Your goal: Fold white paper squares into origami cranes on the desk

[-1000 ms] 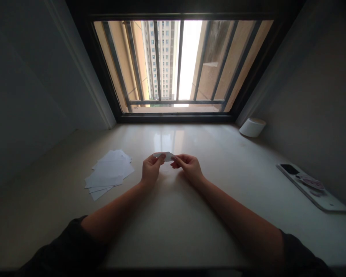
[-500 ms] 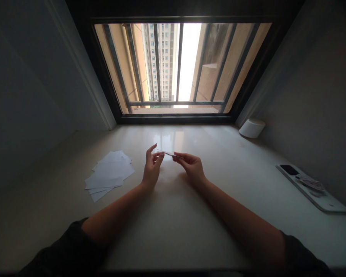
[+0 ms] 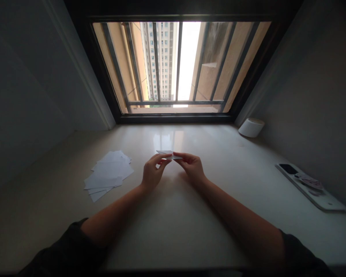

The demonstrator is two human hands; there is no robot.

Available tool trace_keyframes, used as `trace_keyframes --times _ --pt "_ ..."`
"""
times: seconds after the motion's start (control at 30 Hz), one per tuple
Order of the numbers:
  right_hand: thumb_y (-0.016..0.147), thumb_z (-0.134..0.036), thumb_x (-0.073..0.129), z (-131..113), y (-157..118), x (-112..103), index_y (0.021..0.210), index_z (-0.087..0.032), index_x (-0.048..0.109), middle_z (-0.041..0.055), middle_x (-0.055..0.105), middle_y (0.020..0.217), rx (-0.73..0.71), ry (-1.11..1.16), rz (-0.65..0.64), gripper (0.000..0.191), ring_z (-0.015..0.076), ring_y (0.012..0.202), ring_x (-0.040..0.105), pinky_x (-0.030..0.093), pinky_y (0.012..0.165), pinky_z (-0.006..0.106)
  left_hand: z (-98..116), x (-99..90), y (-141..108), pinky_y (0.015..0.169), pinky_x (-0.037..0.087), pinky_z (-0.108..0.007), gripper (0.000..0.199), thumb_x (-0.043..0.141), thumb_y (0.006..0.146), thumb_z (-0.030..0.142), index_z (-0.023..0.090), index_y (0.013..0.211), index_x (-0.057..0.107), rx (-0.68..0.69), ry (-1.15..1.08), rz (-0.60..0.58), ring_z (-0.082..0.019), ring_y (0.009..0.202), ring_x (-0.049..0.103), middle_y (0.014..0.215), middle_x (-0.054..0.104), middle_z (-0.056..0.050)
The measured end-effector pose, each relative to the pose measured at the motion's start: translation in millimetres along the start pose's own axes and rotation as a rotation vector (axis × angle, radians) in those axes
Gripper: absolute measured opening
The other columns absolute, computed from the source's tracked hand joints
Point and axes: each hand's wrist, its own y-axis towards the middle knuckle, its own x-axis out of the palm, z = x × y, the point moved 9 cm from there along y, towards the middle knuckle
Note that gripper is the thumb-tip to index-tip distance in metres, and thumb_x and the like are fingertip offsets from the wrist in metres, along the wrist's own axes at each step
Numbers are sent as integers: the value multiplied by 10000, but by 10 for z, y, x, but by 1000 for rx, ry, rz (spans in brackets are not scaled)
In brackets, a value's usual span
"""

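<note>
Closer together than a moment ago, my left hand (image 3: 154, 173) and right hand (image 3: 192, 167) now meet over a small folded piece of white paper (image 3: 165, 153), and my left fingers (image 3: 164, 159) have curled in from their spread. Fingers of both hands are closed, pinching the paper from either side. It sits just above the table (image 3: 173, 215), its pale, pointed edges sticking out past my fingertips, with its exact folds too small to make out.

Polished cream stone, the table reflects the bright window (image 3: 178, 65) ahead, where dark metal bars (image 3: 157, 61) stand before a tall apartment block (image 3: 160, 57). Loose white sheets (image 3: 108, 173) lie overlapping to my left. A white cylindrical object (image 3: 251, 127) rests on its side near the far right corner, against a dim grey wall (image 3: 305, 96). Along the right edge lies a flat white board (image 3: 314, 192), carrying a small black rectangle (image 3: 288, 169). Dark sleeves (image 3: 72, 246) cover my arms near the elbows.
</note>
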Motion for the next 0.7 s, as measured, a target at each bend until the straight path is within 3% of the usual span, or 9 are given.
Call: trace_keyframes --times 0.23,0.4,0.7 --pt "651 -344 750 4 -4 62 870 -225 730 48 732 881 23 -1 -57 250 225 810 680 525 790 366 -57 -82 -6 763 509 -308 220 614 796 335 239 975 697 -43 -34 91 -193 871 649 963 695 -47" --pt "649 -361 748 13 -1 33 811 -222 739 47 735 825 37 13 -25 214 228 796 679 523 789 374 -125 -40 -11 772 519 -327 279 677 741 327 227 1002 672 -87 -104 58 -198 827 672 971 704 -54" --pt "614 -359 768 6 -12 60 763 -224 742 42 736 800 96 86 -33 203 222 786 676 521 792 369 -147 -78 24 824 509 -340 164 693 726 330 210 834 723 -91 -112 82 -200 831 665 855 721 -38"
